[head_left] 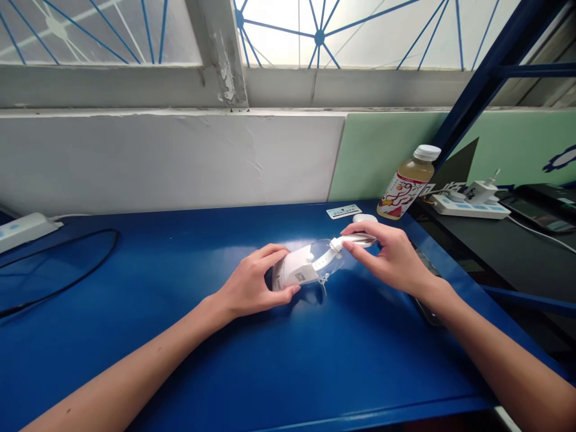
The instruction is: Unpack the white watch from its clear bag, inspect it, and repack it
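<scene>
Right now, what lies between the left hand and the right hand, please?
In the head view, a clear pack lies there, held by the left hand, and a white strap reaches from it to the right hand.

Blue table (162,372), glossy top, bright glare mid-surface. Left end: white power strip (27,231), with a black cable (58,292) looped in front of it. Back edge, right of center: small printed card (344,212) lying flat, small round white item (364,218) near it, partly hidden. Back right corner: capped drink bottle (405,183), upright. Right side: dark flat device (426,311), mostly covered from view, can't ID.
</scene>
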A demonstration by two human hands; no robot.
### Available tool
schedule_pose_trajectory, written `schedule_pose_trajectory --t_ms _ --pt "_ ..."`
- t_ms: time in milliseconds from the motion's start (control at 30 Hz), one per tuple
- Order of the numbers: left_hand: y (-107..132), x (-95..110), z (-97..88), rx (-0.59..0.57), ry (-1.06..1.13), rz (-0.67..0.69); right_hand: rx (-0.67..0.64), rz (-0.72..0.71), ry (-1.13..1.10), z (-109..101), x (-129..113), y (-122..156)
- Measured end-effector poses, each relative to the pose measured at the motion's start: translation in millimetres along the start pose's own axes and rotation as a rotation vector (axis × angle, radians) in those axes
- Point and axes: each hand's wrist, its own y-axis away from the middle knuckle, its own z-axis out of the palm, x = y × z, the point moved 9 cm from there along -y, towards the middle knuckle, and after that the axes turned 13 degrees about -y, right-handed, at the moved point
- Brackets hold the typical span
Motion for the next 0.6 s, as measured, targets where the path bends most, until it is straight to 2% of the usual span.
schedule_pose_trajectory --t_ms 233,433,600 --pt "2 6 -12.3 0.113 -0.022 -0.004 0.207 0.019 -0.142 -15 2 4" --pt "2 6 -8.6 0.074 -0.086 -0.023 0.295 0.014 -0.201 -24 3 4" --pt "3 10 -2.4 0.035 -0.151 0.013 0.452 0.016 -0.230 -44 8 4"
